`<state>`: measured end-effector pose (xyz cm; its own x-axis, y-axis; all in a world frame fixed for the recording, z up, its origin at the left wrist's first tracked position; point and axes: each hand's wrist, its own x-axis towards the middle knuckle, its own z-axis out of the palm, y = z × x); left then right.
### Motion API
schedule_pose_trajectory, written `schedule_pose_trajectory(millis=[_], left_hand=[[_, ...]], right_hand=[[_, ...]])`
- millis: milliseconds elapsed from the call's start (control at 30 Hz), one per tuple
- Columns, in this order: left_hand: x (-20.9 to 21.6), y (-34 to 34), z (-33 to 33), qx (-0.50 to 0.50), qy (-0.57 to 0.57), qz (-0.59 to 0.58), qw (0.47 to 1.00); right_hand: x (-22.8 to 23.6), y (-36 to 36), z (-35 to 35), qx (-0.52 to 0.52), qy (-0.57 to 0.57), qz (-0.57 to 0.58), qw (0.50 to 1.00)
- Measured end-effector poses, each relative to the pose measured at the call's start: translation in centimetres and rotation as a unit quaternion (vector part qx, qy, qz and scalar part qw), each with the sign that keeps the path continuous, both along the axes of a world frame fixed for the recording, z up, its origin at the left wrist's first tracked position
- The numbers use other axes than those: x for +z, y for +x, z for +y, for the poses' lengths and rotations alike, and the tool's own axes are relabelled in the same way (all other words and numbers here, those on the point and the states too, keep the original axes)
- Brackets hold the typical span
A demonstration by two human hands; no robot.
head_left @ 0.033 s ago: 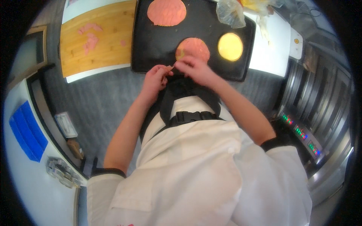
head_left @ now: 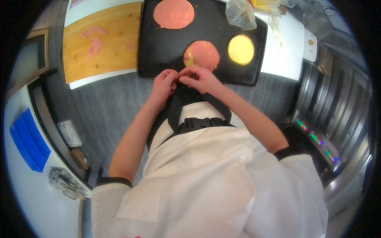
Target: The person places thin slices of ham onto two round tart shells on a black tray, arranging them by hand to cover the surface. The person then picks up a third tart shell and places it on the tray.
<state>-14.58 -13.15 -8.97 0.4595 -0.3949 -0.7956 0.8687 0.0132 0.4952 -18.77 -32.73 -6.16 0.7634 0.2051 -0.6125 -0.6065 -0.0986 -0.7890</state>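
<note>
My left hand [head_left: 164,85] and my right hand [head_left: 201,78] meet at the front edge of a black baking tray [head_left: 214,22]. Both have bent, pinching fingertips, almost touching; whatever they hold is too small or hidden to make out. Just beyond my right hand lies a round yellow base [head_left: 190,61] mostly covered with pink, ham-like slices [head_left: 207,54], yellow showing at its lower left. Another pink-topped round [head_left: 174,15] with a scalloped rim sits at the far left of the tray. A plain yellow round [head_left: 241,49] lies at the right.
Pink scraps [head_left: 95,45] lie on a wooden board [head_left: 115,29] left of the tray. A clear plastic bag [head_left: 241,16] rests over the tray's far right corner. To the right are a white surface [head_left: 286,59] and a panel with coloured lights [head_left: 316,139].
My right hand has drawn back toward me, uncovering more of the nearer pink-topped round. The pinkish-brown scrap that showed at my left fingertips is out of sight. The view has shifted slightly.
</note>
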Motion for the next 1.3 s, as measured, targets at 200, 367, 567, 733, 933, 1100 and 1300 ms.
schedule_pose_trajectory(millis=[200, 367, 567, 733, 933, 1100, 1300], left_hand=[[-2.1, -0.9, -0.8, -0.054, -0.019, -0.056, 0.997], [-1.2, -0.8, -1.5, -0.063, -0.033, -0.065, 0.995], [-1.6, -0.9, -1.1, -0.041, -0.066, -0.050, 0.996], [-0.7, -0.7, -0.5, -0.021, -0.033, -0.028, 0.999], [-0.8, -0.8, 0.4, 0.020, -0.033, -0.003, 0.999], [-0.7, -1.0, 0.4, 0.018, -0.031, 0.040, 0.999], [-1.6, -1.2, 0.7, 0.038, -0.031, 0.052, 0.997]], right_hand=[[3.2, 0.6, -0.5, 0.000, -0.079, -0.025, 0.997], [0.0, -1.0, -0.9, -0.062, -0.064, -0.041, 0.995], [-0.3, -0.3, -2.4, -0.097, -0.062, -0.010, 0.993], [-1.0, 1.0, -4.3, -0.077, -0.136, -0.042, 0.987], [-1.4, 3.3, -4.8, 0.160, -0.155, -0.012, 0.975], [-3.2, 5.5, -5.6, 0.303, -0.368, -0.167, 0.863], [-2.1, 8.9, -5.0, 0.285, -0.429, -0.158, 0.843]])
